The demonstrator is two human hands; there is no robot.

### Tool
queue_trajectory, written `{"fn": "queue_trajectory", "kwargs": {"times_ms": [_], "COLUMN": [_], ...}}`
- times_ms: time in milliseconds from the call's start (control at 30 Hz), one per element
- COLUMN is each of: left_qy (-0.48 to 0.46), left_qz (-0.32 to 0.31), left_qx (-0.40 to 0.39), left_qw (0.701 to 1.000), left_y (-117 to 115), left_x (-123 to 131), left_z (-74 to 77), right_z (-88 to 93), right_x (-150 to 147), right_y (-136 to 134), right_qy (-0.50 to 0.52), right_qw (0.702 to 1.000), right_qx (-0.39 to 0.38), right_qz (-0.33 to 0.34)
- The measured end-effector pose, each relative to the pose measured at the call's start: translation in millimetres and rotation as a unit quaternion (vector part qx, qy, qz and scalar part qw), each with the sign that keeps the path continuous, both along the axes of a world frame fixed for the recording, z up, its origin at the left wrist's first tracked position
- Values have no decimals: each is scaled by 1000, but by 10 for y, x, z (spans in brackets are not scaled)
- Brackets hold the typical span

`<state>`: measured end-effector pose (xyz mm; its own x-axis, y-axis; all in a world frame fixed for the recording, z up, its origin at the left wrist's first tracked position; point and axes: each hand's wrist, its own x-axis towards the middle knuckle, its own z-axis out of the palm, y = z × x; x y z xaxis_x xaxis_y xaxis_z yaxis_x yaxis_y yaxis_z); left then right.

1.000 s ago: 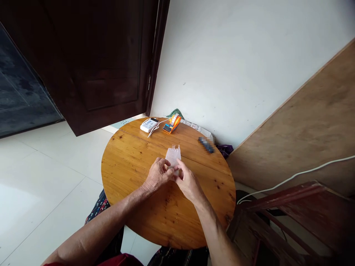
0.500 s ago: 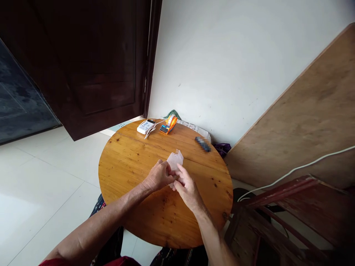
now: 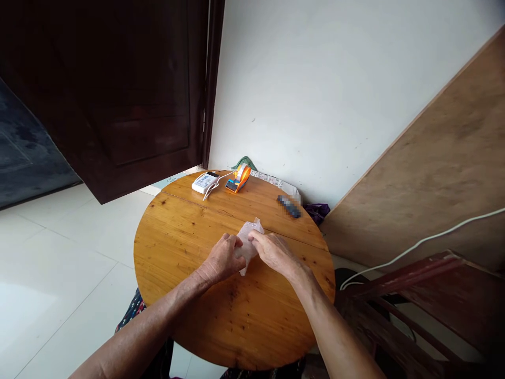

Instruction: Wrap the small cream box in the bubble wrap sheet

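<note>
A small piece of whitish, translucent plastic wrap (image 3: 247,247) lies slanted near the middle of the round wooden table, its far end crumpled. My left hand (image 3: 225,257) grips its left edge, with the thumb below and the bent fingers above. From the right, my right hand (image 3: 272,249) comes over the wrap with its fingers closed on the right side near the far end. The right fingertips are partly hidden, and I cannot make out whether anything is inside the wrap.
On the table (image 3: 177,252), a white power strip (image 3: 205,182) with a cable and an orange tape dispenser (image 3: 239,179) stand at the back. A dark blurred object (image 3: 289,206) lies back right. A dark door (image 3: 138,105) stands left; a reddish wooden chair (image 3: 426,295) is at right.
My right hand has moved from the near side of the wrap up over its right side, palm turned down. The wrap now sits lower and more slanted, with more of it showing.
</note>
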<state>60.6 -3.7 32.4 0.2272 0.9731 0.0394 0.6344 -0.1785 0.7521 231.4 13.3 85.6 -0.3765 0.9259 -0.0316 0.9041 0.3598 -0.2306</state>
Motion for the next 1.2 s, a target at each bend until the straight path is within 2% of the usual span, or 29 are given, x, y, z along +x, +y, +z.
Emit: {"fn": "queue_trajectory", "kwargs": {"times_ms": [200,400,500,567,667,733,800,900,1000,1133,1200], "left_qy": [20,63,109,118,97,79,66,53,39,32,38], "left_qz": [-23,-61,-81,-75,-63,-63,-64,-62,-65,-71,-70], "left_qx": [-13,31,50,48,52,53,53,59,63,70,68], "left_qw": [999,996,990,989,992,994,994,995,995,994,995], "left_y": [24,-63,-87,-90,-93,-97,-101,-102,-99,-97,-105], "left_x": [1,-7,4,14,16,10,2,-4,-6,-5,-4], "left_z": [-5,72,110,116,94,70,45,7,-35,-72,-66], "right_z": [-11,-197,-312,-396,-511,-556,-568,-548,-519,-495,-500], "right_x": [-54,-83,-25,64,234,312,323,240,153,116,104], "right_y": [30,141,122,89,66,89,143,241,298,302,317], "right_qy": [-27,22,69,132,258,331,391,448,465,508,512], "right_qw": [999,998,997,990,949,909,867,829,821,789,785], "right_qx": [14,-37,-19,19,44,2,-62,-117,-141,-206,-211], "right_qz": [22,38,8,-52,-175,-253,-303,-314,-300,-276,-280]}}
